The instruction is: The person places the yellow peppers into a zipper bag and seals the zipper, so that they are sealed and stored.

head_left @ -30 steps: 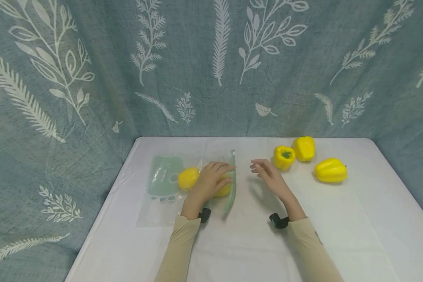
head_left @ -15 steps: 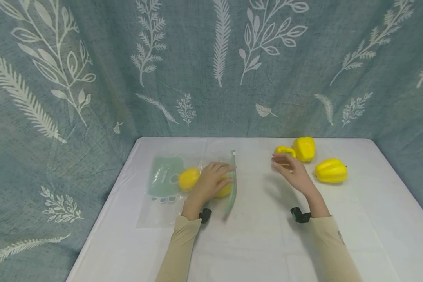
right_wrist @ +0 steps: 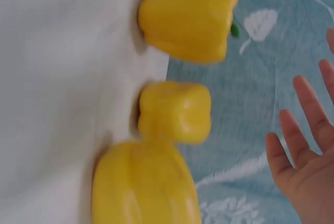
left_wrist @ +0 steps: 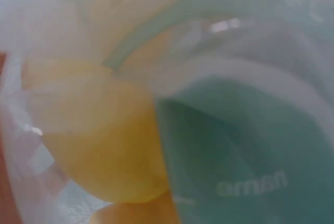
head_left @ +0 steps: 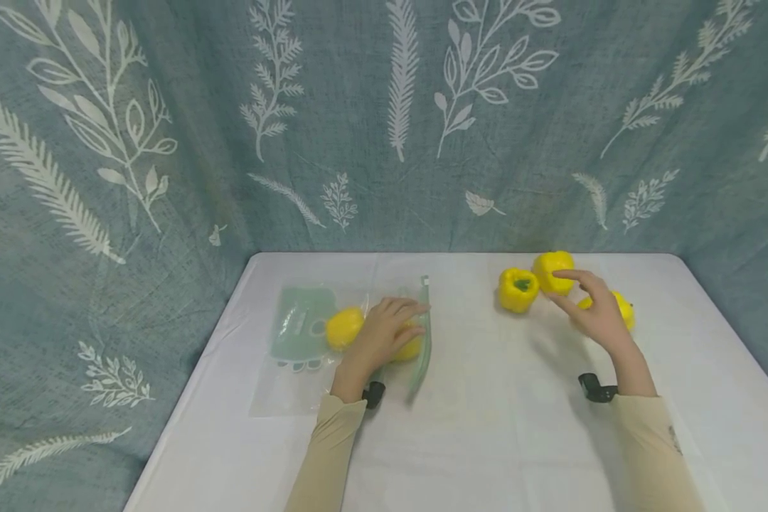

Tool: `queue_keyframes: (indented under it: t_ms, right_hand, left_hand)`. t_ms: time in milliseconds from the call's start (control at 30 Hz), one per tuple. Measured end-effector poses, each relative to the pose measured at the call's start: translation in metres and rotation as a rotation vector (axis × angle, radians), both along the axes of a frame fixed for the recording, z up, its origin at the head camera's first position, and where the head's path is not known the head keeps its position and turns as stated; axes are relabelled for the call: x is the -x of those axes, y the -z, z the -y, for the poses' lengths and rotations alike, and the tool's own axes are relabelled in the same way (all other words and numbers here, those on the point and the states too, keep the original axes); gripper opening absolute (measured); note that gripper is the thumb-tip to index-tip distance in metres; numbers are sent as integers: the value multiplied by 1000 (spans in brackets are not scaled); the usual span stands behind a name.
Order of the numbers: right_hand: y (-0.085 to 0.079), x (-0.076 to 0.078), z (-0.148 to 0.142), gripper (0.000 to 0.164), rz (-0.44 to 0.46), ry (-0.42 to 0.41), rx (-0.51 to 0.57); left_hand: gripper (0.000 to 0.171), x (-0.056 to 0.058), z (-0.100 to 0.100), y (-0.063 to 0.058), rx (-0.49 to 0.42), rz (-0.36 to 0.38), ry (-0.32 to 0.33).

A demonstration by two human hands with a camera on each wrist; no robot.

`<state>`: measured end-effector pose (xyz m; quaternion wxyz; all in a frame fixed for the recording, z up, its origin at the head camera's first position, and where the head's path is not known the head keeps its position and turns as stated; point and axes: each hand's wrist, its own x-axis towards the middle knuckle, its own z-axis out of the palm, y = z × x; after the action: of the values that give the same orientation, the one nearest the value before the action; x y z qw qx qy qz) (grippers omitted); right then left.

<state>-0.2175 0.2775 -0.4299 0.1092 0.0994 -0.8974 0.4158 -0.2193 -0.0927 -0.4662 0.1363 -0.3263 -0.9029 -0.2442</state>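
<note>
A clear zip bag (head_left: 269, 387) with a green print lies left of centre in the head view, two yellow bell peppers (head_left: 343, 328) inside it. My left hand (head_left: 384, 327) holds the bag near its green zip strip (head_left: 425, 341), partly covering one pepper; fingertip contact is hard to make out. Bag film fills the left wrist view, blurring a pepper (left_wrist: 115, 156). At the right, my right hand (head_left: 595, 313) hovers with thumb and index finger spread, holding nothing. It partly hides the rightmost bell pepper (head_left: 627, 311). Two more yellow bell peppers (head_left: 518, 290) stand farther back.
A white cloth covers the table (head_left: 473, 441). Behind its back edge hangs a blue-green leaf-patterned curtain (head_left: 371, 128). Small black cameras (head_left: 594, 389) sit at both wrists. In the right wrist view the peppers (right_wrist: 188, 18) stand in a row beside the hand.
My right hand has moved rightward, passing in front of the left pepper of the loose group and now in front of the rightmost one. My left hand and the bag have stayed put.
</note>
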Motion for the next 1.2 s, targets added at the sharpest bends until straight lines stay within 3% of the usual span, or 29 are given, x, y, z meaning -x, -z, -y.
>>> queue_keyframes:
  t_ms: [367,733,900,1033,1200]
  right_hand:
    - [-4,-5,-41,49,78,86,-40]
    - [8,-6,-73,57,130,161,-89]
    - [25,-1,-89,54,102,184,-59]
    - [35,1,-97,55,101,189,-49]
    - [27,-3,-95,61,145,159,-87]
  left_hand:
    - [39,-1,1,0,-14,-18,20]
    - [39,-1,0,-1,-7,-3,12]
    - [39,-1,0,-1,0,2,10]
    - [39,-1,0,-1,0,6,6]
    - [38,-1,0,-1,-2,1,4]
